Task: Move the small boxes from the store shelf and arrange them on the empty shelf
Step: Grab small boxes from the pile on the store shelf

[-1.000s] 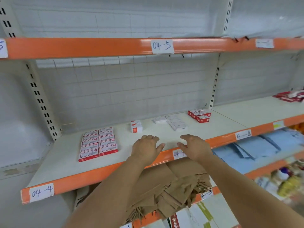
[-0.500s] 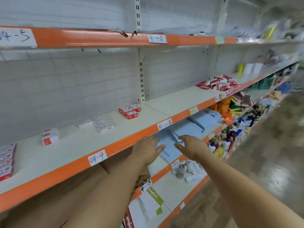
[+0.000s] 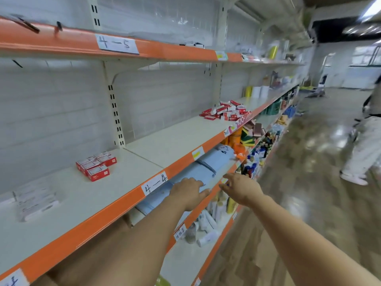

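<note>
Left hand: my left hand (image 3: 190,191) hangs out in front of the orange shelf edge with fingers loosely spread, holding nothing.
Right hand: my right hand (image 3: 240,187) is just beside it, fingers relaxed and pointing toward the shelves — nothing in it.
Boxes placed: a small neat group of red boxes (image 3: 96,165) sits on the near shelf (image 3: 86,201), close to the upright post; a paler, blurred stack (image 3: 36,200) lies further to the left on the same board.
Boxes waiting: a loose heap of red-and-white boxes (image 3: 226,111) lies on the next bay, well apart from my hands, near that bay's front lip.
Shelf tag: the paper label reading 4—4 (image 3: 155,183) marks the level I am working on.
Done so far: I judge a few batches are arranged, with much bare board around them.
Left to do: the heap looks sizeable, so I reckon several more trips — the job is well short of finished.
Step in hand: empty-handed, I read this as heading for the heap.
Bystander: a person in light trousers (image 3: 365,141) stands in the aisle at far right.
</note>
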`<state>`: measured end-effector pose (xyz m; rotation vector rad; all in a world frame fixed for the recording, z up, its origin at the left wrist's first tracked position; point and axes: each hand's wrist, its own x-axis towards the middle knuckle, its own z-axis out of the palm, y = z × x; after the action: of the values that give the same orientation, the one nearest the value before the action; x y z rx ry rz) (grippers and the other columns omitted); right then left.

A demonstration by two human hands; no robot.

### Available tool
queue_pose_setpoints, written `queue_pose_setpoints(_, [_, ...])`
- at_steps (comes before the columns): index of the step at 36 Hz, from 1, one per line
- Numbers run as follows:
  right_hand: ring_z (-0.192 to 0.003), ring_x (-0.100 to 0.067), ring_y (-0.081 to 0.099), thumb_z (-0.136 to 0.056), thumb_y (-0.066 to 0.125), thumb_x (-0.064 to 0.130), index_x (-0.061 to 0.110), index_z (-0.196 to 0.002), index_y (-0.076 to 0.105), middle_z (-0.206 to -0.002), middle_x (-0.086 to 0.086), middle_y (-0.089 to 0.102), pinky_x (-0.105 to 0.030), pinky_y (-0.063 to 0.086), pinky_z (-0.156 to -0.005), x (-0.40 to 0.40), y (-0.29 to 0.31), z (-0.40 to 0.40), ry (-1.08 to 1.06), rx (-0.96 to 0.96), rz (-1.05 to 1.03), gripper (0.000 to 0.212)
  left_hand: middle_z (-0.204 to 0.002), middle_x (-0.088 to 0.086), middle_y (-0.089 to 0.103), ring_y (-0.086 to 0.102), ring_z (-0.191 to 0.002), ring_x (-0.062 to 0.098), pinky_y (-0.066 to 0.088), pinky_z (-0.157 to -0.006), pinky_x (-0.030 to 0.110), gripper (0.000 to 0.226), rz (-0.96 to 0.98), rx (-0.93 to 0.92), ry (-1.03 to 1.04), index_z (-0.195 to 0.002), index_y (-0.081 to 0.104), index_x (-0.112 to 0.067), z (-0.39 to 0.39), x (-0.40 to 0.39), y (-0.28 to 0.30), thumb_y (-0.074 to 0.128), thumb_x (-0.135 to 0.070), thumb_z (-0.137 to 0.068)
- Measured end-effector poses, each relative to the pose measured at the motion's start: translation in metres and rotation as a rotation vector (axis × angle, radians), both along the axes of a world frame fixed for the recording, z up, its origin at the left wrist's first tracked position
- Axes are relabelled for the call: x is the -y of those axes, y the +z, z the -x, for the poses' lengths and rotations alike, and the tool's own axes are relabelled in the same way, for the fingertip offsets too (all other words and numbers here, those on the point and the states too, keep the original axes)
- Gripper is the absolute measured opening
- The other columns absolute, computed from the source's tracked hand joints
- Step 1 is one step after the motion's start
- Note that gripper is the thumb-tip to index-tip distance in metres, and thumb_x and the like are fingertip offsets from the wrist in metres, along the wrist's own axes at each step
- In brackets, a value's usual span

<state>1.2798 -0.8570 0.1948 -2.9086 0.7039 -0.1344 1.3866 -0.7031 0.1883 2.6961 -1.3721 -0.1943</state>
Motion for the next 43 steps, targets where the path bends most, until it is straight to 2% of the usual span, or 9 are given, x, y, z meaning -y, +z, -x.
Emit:
queue_pose_setpoints(7, [-0.131,-0.018,0.044,-0.099,0.034,0.054,0.021,-0.147,0.034,-0.15,0.003,0.038,-0.035,0.044,-0.099,0.05,0.007,-0.042,-0.045,-0.028,0.009,0.058,-0.15,0.004,0.038,0.033,-0.137,0.025,0.037,-0.105,0.039,0.061,-0.016,0.028,-0.071,-0.146,0.037,-0.023,-0.052,0.059,0.014,0.026,-0.059,-0.098])
queue_pose_setpoints(13, [-0.128,-0.022,0.048,-0.098,0.035,0.056,0.02,-0.144,0.038,-0.145,0.0,0.045,-0.039,0.045,-0.098,0.093,0.007,-0.063,-0.108,-0.059,0.005,0.058,-0.144,0.004,0.044,0.036,-0.133,0.025,0.038,-0.101,0.038,0.057,0.005,0.045,-0.143,-0.138,0.046,-0.022,-0.084,0.108,0.016,0.027,-0.058,-0.098])
queue_pose_setpoints(16, [-0.127,-0.022,0.049,-0.098,0.035,0.056,0.021,-0.145,0.036,-0.144,-0.001,0.047,-0.038,0.046,-0.097,0.117,0.008,-0.071,-0.151,-0.059,-0.004,0.059,-0.144,0.003,0.044,0.036,-0.132,0.024,0.037,-0.099,0.039,0.055,-0.002,0.067,-0.173,-0.139,0.045,-0.026,-0.096,0.134,0.014,0.027,-0.058,-0.099])
queue_pose_setpoints(21, [-0.123,-0.022,0.052,-0.098,0.035,0.055,0.022,-0.144,0.037,-0.14,-0.002,0.05,-0.037,0.047,-0.092,0.159,0.008,-0.085,-0.183,-0.055,-0.014,0.057,-0.146,0.005,0.041,0.036,-0.133,0.025,0.038,-0.102,0.041,0.056,-0.039,0.042,-0.196,-0.143,0.04,-0.021,-0.107,0.181,0.01,0.027,-0.054,-0.1])
queue_pose_setpoints(25, [-0.119,-0.023,0.055,-0.098,0.035,0.054,0.026,-0.141,0.04,-0.136,-0.002,0.054,-0.035,0.048,-0.086,0.203,0.008,-0.097,-0.187,-0.047,-0.001,0.052,-0.147,0.006,0.039,0.033,-0.135,0.025,0.036,-0.104,0.041,0.056,-0.049,0.055,-0.207,-0.144,0.04,-0.02,-0.116,0.224,0.009,0.027,-0.053,-0.1])
queue_pose_setpoints(37, [-0.119,-0.025,0.055,-0.098,0.034,0.055,0.023,-0.145,0.033,-0.137,-0.004,0.054,-0.041,0.049,-0.092,0.364,0.031,-0.137,-0.136,-0.037,0.026,0.057,-0.147,0.004,0.041,0.035,-0.134,0.024,0.032,-0.11,0.039,0.053,0.054,0.061,-0.135,-0.142,0.044,-0.021,-0.153,0.371,0.026,0.03,-0.051,-0.101])
queue_pose_setpoints(43, [-0.121,-0.025,0.053,-0.099,0.036,0.05,0.019,-0.143,0.036,-0.138,-0.006,0.051,-0.038,0.048,-0.094,0.424,0.039,-0.161,-0.09,-0.039,0.041,0.054,-0.129,0.004,0.051,0.043,-0.12,0.022,0.041,-0.093,0.036,0.041,0.152,0.122,-0.035,-0.132,0.051,-0.022,-0.177,0.423,0.036,0.035,-0.044,-0.101])
